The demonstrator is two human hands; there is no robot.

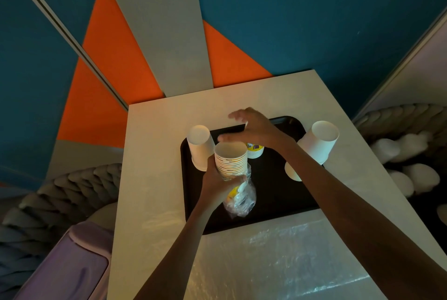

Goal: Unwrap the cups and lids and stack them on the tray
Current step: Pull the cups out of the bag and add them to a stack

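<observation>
My left hand (217, 187) grips a stack of nested paper cups (231, 160), mouth up, over the black tray (278, 203). Crumpled clear plastic wrap (242, 199) hangs from the bottom of that stack. My right hand (251, 128) hovers open just above and behind the stack, fingers spread. A white cup stack (200, 147) stands upside down at the tray's left edge. Another white cup stack (318, 141) stands at the tray's right edge. Behind my right hand a printed cup (255, 151) is partly hidden. A round lid (292, 171) peeks out beside my right forearm.
The tray lies on a pale table (154, 178). A clear plastic sheet (278, 263) covers the table's near part. A purple bin (65, 266) stands at the lower left. Grey braided cushions (60, 193) flank the table on the left, white round cushions (411, 176) on the right.
</observation>
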